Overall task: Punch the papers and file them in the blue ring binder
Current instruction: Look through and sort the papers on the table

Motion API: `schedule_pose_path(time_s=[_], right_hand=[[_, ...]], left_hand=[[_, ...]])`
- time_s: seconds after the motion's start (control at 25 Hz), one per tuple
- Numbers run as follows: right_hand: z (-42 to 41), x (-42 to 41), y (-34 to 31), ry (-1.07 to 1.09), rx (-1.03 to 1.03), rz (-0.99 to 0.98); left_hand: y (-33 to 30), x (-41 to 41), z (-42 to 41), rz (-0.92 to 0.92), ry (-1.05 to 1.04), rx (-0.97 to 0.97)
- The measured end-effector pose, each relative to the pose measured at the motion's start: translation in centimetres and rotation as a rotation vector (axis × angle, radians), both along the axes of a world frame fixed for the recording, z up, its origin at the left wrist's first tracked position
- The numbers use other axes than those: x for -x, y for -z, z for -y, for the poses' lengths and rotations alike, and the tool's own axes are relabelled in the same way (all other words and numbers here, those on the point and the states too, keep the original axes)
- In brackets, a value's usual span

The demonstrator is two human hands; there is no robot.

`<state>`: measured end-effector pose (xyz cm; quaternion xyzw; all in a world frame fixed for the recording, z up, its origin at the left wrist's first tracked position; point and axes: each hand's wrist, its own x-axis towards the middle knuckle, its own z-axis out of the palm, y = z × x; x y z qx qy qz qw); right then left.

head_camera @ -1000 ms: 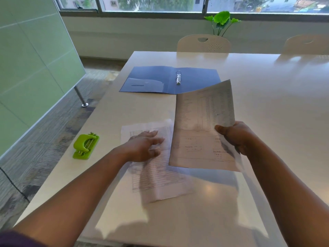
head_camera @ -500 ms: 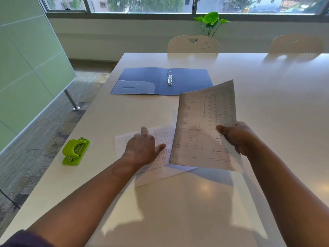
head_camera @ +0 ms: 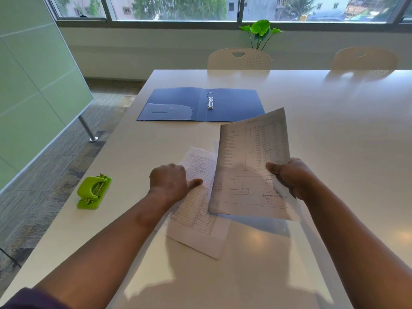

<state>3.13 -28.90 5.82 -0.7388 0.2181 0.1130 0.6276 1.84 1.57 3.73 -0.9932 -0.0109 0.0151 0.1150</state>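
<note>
Binder (head_camera: 231, 103): open, far
Right hand (head_camera: 292, 178): grips lifted sheet (head_camera: 252, 166)
Left hand (head_camera: 170, 182): fingers curled on flat sheet (head_camera: 198, 219)
Punch (head_camera: 93, 192): left

Bright window (head_camera: 178, 7) backlight, glare on table (head_camera: 334, 130), wide-angle distortion.

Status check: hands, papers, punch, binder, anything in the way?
Right hand grips raised sheet; left hand rests curled on flat sheet. Green punch untouched at left. Blue binder open, empty. Nothing blocking.
</note>
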Motion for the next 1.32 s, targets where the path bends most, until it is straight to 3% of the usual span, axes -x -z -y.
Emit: schedule_pose_path(time_s=[0.32,0.76,0.92,1.16,1.32], right_hand=[[-1.6,0.4,1.4,-0.059,0.047,-0.007],[-2.5,1.2,2.5,-0.096,0.123,-0.001],[-2.5,1.0,2.9,-0.087,0.122,-0.007],[-2.2,1.1,2.9,-0.060,0.051,-0.006],[-2.0,1.1,3.0,-0.059,0.027,-0.002]], left_hand=[[0.9,-1.1,-1.7,-0.014,-0.278,0.585],[1.3,-2.8,-2.5,-0.132,-0.455,0.760],[0.6,-2.1,-1.9,-0.119,-0.425,0.743],[0.2,-2.0,-2.5,-0.093,-0.432,1.250],[-2.4,-1.1,-2.4,-0.033,-0.272,1.295]])
